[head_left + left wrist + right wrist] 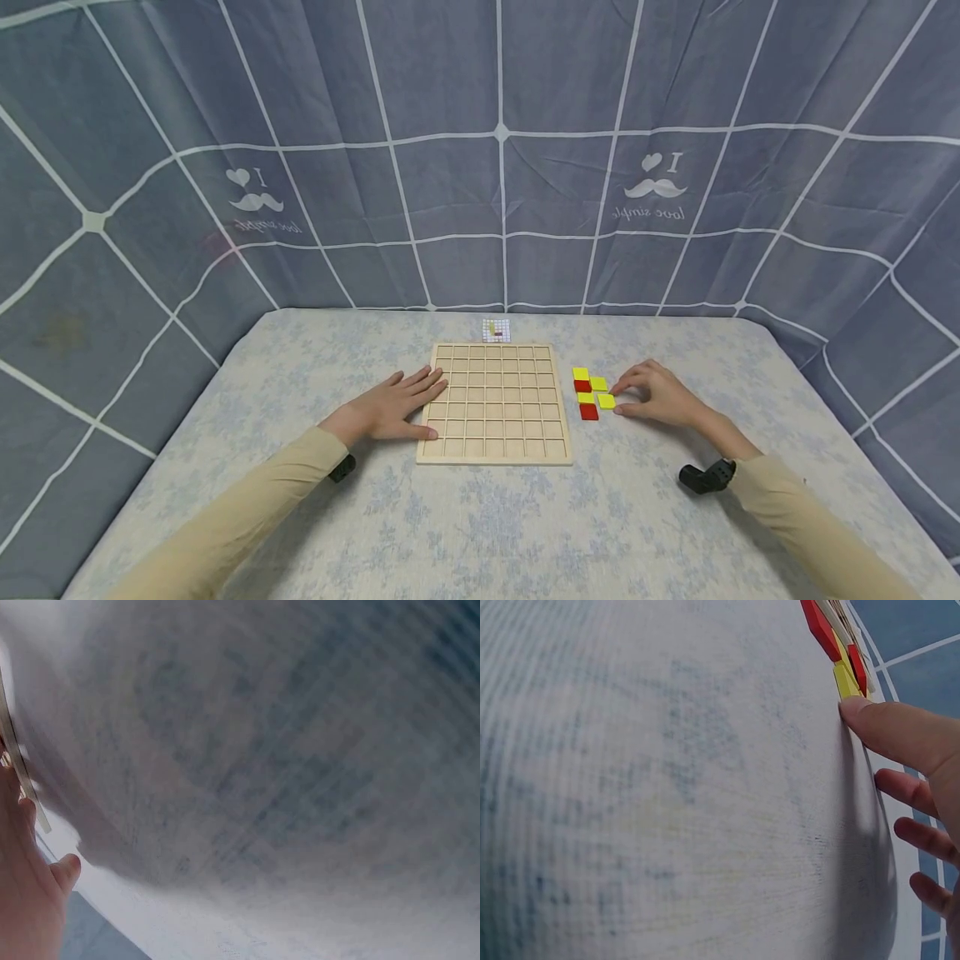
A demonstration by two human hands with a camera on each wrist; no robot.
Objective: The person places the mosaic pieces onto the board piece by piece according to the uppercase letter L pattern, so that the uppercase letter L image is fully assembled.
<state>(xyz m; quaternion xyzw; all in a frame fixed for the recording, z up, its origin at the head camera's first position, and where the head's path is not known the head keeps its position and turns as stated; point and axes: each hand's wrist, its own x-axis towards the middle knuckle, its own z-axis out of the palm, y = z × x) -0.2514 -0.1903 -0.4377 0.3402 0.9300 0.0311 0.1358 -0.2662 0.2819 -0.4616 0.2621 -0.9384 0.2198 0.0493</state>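
Note:
A square wooden grid board (495, 454) with bare cells lies flat on the table. My left hand (397, 408) rests on its left edge, fingers spread; the left wrist view shows part of this hand (30, 877) beside the board's rim. Right of the board lies a small group of red and yellow square tiles, among them a red tile (588, 412) and a yellow tile (581, 373). At the group's right side, my right hand (663, 396) has its thumb tip at the edge of the nearest yellow tile (607, 402), index finger just above it.
A small printed card (496, 330) with a grid and coloured squares stands behind the board's far edge. The table has a pale floral cloth (480, 533). Blue-grey curtains (450, 192) with white lines enclose the back and sides.

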